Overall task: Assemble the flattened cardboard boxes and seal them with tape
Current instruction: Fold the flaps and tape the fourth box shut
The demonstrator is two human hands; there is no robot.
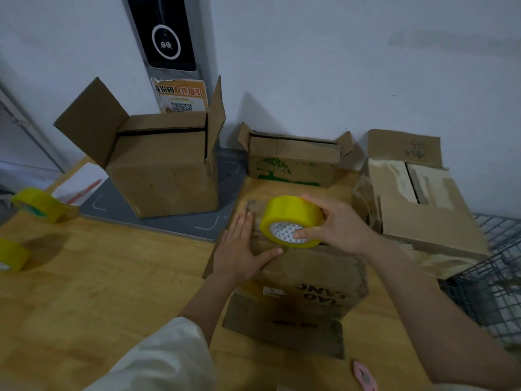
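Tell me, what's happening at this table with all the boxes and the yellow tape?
A person is taping a cardboard box shut on a wooden table. The left hand presses flat on the box's top, while the right hand grips a roll of yellow tape held against it. Three other boxes stand behind: a tall open one, a small one with a green tree print, and a worn one at the right. Two spare tape rolls lie at the left.

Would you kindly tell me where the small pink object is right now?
In the head view, the pink object lies on the wooden table at the bottom edge, right of centre, just in front of the printed cardboard box.
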